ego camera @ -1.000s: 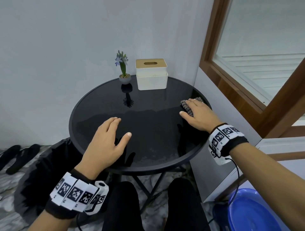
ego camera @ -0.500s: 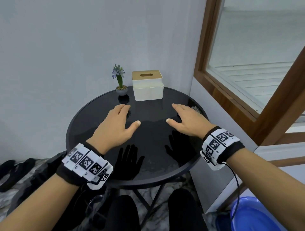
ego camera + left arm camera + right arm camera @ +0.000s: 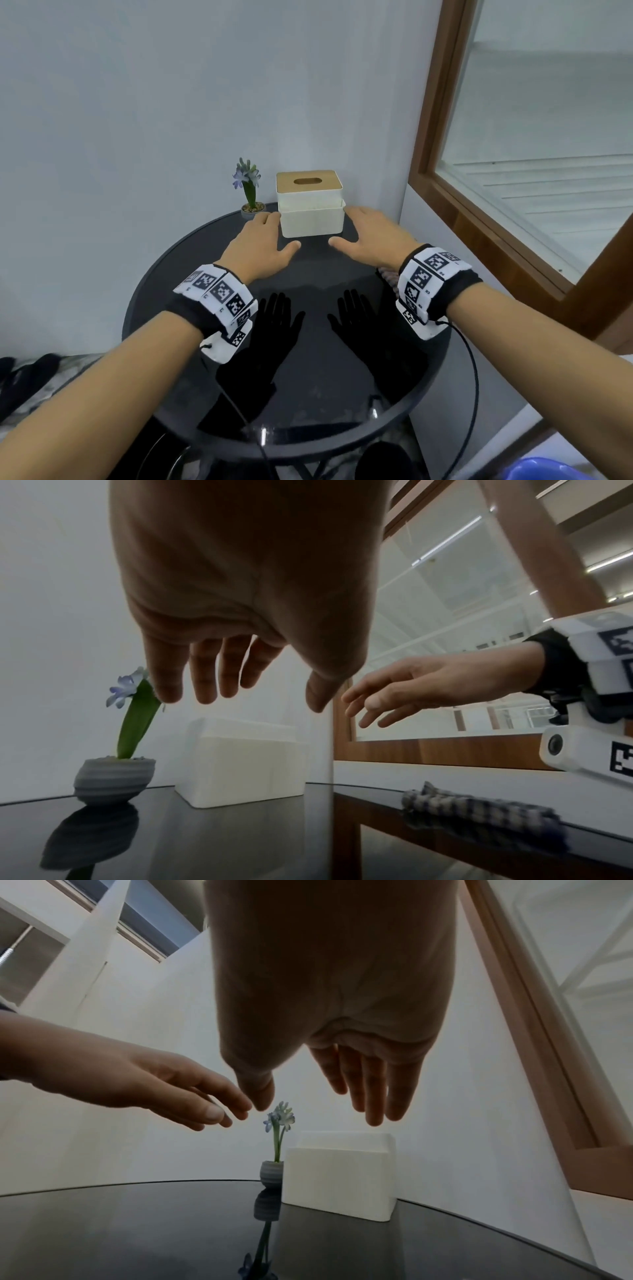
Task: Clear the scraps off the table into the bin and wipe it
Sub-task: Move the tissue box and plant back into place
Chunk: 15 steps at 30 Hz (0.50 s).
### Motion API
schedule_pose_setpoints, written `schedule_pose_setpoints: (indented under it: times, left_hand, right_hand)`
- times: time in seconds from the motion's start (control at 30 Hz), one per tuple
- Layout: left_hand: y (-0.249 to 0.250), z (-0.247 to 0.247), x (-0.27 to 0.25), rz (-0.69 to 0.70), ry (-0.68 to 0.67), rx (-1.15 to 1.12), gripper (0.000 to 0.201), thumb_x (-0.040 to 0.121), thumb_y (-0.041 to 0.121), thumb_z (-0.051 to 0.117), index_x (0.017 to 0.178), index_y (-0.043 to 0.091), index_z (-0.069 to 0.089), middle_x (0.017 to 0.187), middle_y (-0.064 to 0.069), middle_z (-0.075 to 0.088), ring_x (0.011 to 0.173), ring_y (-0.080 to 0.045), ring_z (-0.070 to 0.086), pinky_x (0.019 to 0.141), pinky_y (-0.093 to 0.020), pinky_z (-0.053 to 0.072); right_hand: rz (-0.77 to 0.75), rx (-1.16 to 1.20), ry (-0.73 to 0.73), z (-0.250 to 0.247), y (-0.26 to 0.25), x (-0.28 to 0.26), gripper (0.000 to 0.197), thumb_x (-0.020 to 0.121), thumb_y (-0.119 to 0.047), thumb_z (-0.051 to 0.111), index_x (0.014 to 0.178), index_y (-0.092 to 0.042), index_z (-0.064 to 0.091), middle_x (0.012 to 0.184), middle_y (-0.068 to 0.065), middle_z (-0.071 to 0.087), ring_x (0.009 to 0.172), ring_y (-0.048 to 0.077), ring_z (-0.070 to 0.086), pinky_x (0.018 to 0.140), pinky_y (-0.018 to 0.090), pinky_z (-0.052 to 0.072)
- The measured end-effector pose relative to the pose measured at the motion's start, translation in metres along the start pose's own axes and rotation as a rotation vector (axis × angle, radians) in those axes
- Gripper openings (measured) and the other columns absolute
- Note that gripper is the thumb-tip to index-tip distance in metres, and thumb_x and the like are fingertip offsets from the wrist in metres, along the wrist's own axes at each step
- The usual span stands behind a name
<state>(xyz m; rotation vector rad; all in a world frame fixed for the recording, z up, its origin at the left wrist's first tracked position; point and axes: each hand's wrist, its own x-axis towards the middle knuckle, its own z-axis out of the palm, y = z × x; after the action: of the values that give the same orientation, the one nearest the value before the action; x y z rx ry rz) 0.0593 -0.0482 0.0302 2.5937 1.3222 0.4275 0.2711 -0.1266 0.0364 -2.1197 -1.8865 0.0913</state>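
The round black glass table [image 3: 308,370] shows no scraps. Both hands hover above its far part with fingers straight and spread, holding nothing. My left hand [image 3: 262,241] is just left of the white tissue box [image 3: 311,214], and my right hand [image 3: 368,236] is just right of it. In the wrist views the left hand [image 3: 236,674] and the right hand [image 3: 346,1093] float above the box [image 3: 245,768] [image 3: 339,1175] without touching it. A checked grey cloth [image 3: 479,808] lies near the table's right edge, mostly hidden behind my right wrist [image 3: 388,275] in the head view.
A small potted hyacinth [image 3: 250,193] stands left of the box by the wall. A wood-framed window [image 3: 513,192] runs along the right. A black bin liner [image 3: 164,455] sits under the table's near left, a blue basin [image 3: 544,470] at bottom right, dark slippers [image 3: 24,377] on the floor left.
My right hand has let go of the cloth and left it at the table's right edge. Both hands have moved forward across the table to either side of the tissue box.
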Motion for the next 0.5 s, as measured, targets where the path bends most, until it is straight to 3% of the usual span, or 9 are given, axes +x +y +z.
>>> schedule_pose_setpoints:
  times: [0.27, 0.5]
  left_hand:
    - [-0.028, 0.013, 0.072, -0.058, -0.034, -0.053, 0.066, 0.090, 0.043, 0.058, 0.141, 0.008, 0.038, 0.139, -0.015, 0.047, 0.128, -0.030, 0.044, 0.102, -0.041, 0.038]
    - [-0.042, 0.035, 0.120, -0.132, -0.068, -0.132, 0.067, 0.084, 0.047, 0.062, 0.136, 0.009, 0.044, 0.130, -0.013, 0.055, 0.120, -0.029, 0.050, 0.100, -0.040, 0.042]
  right_hand:
    - [0.078, 0.051, -0.019, 0.010, 0.023, 0.067, 0.064, 0.085, -0.050, 0.058, 0.134, -0.012, 0.045, 0.127, 0.011, 0.058, 0.114, 0.028, 0.054, 0.093, 0.040, 0.047]
    - [0.130, 0.110, -0.068, 0.026, 0.037, 0.106, 0.050, 0.087, -0.041, 0.063, 0.123, -0.008, 0.053, 0.112, 0.012, 0.063, 0.099, 0.026, 0.057, 0.079, 0.031, 0.045]
